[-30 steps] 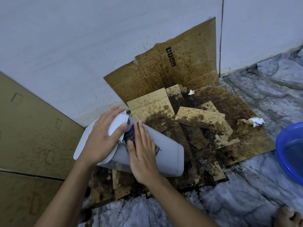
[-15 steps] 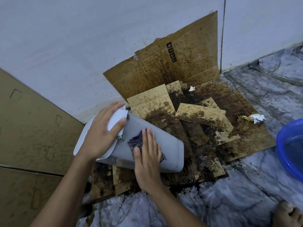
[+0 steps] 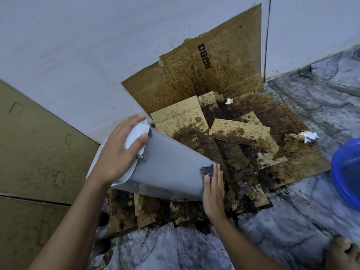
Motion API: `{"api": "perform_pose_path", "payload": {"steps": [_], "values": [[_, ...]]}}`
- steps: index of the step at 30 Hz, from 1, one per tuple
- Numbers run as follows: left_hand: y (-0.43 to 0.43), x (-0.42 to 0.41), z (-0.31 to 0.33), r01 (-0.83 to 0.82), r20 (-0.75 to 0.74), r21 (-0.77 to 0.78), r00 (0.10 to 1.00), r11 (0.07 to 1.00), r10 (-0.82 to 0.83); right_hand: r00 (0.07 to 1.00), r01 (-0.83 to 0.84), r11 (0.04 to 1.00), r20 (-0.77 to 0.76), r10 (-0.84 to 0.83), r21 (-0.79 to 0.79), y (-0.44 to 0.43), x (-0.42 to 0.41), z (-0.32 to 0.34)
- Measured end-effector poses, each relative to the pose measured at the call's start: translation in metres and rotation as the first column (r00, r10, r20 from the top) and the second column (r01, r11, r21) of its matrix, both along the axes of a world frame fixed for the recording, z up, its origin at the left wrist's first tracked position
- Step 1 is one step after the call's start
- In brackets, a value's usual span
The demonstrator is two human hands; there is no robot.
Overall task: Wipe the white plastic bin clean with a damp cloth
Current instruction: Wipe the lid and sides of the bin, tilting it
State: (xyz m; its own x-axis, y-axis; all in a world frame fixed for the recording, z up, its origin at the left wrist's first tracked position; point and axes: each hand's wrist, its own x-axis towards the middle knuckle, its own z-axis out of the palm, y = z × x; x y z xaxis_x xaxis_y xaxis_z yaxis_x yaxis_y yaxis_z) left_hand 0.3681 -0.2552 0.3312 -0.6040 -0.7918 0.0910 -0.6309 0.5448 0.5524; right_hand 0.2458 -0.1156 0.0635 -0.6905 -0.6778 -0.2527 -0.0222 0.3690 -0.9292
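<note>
The white plastic bin (image 3: 167,168) lies tipped on its side over stained cardboard, its base pointing right. My left hand (image 3: 118,152) grips the bin's rim and lid end at the left. My right hand (image 3: 213,189) lies flat against the bin's base end and presses a dark cloth (image 3: 206,170) onto it. Only a small edge of the cloth shows above my fingers.
Dirty, soaked cardboard (image 3: 233,145) covers the floor corner and leans on the white wall. Crumpled tissue (image 3: 309,136) lies on it at the right. A blue basin (image 3: 346,172) of water sits at the right edge. Brown cardboard boxes (image 3: 39,152) stand at the left. A bare foot (image 3: 344,252) is bottom right.
My right hand has slid the cloth along the bin's side from near the rim to the base end. My left hand keeps hold of the rim.
</note>
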Motion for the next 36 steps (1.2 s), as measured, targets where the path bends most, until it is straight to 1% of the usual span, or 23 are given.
{"api": "perform_pose_path", "payload": {"steps": [4,7,9,13,16,19,22,25,30,33,36], "values": [[-0.001,0.001,0.002,-0.008,-0.004,0.001,1.0,1.0,0.008,1.0,-0.015,1.0,-0.005,0.015,-0.002,-0.004,0.011,0.016],[-0.001,0.001,0.001,-0.005,-0.001,-0.007,1.0,1.0,0.005,0.997,-0.072,0.996,-0.038,0.07,-0.049,-0.01,0.028,0.046],[0.0,0.0,0.001,-0.002,0.0,-0.008,1.0,1.0,0.002,0.989,-0.134,0.987,-0.079,0.127,-0.091,-0.018,0.04,0.072],[0.0,-0.001,0.0,0.001,0.0,-0.008,1.0,1.0,-0.001,0.952,-0.253,0.956,-0.213,0.219,-0.151,-0.04,0.055,0.124],[-0.001,0.002,0.0,0.005,-0.007,-0.013,1.0,1.0,-0.005,0.926,-0.319,0.93,-0.267,0.266,-0.18,-0.052,0.054,0.14],[-0.004,0.006,0.001,0.002,-0.01,-0.002,1.0,1.0,-0.002,0.905,-0.35,0.918,-0.321,0.28,-0.186,-0.056,0.047,0.134],[-0.005,0.011,0.003,-0.001,-0.012,0.015,1.0,1.0,0.001,0.907,-0.329,0.928,-0.332,0.259,-0.176,-0.05,0.039,0.112],[-0.006,0.015,0.003,-0.011,-0.017,0.025,1.0,1.0,0.012,0.932,-0.265,0.953,-0.292,0.213,-0.149,-0.038,0.03,0.081],[-0.007,0.018,0.002,-0.012,-0.035,0.03,0.999,0.999,0.014,0.968,-0.135,0.991,-0.215,0.129,-0.016,-0.018,0.008,0.027],[-0.008,0.017,0.001,0.0,-0.025,0.036,1.0,0.999,0.001,0.988,-0.08,0.996,-0.128,0.083,0.035,-0.008,-0.002,0.009],[-0.008,0.014,0.0,0.011,-0.023,0.025,1.0,1.0,-0.01,0.994,-0.076,0.996,-0.069,0.08,0.052,-0.006,-0.005,0.005]]}}
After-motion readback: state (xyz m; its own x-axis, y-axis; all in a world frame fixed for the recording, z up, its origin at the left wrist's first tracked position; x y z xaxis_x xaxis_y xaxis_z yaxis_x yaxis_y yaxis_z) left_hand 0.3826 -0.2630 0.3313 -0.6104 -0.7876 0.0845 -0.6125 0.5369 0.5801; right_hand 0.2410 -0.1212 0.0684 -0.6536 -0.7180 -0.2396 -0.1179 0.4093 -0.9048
